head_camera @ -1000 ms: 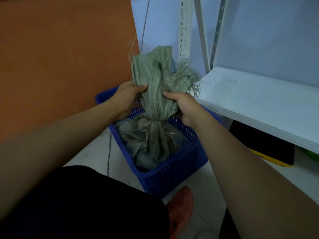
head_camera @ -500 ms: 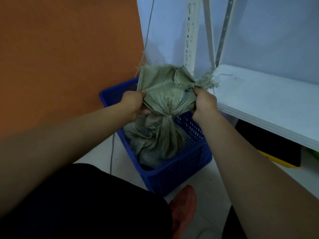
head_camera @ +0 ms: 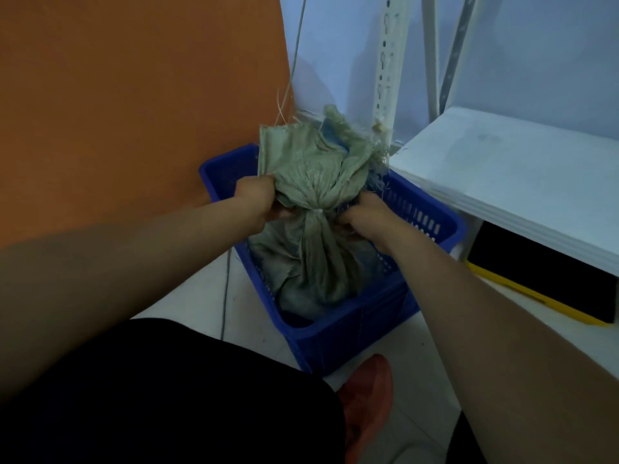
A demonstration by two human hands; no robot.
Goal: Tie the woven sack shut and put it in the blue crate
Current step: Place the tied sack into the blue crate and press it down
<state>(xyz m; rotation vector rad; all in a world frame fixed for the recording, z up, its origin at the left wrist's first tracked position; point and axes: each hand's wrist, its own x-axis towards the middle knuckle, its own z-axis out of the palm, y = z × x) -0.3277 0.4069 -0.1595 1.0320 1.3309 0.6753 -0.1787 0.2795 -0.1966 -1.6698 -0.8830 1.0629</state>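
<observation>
While arms reach forward, both hands seemingly clutch the sack (head_camera: pixel 315 182) neck.

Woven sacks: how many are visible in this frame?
1. The woven sack sits inside the blue crate, with the left hand and right hand gripping at its cinched neck. Others underneath cannot be ruled out.
</observation>
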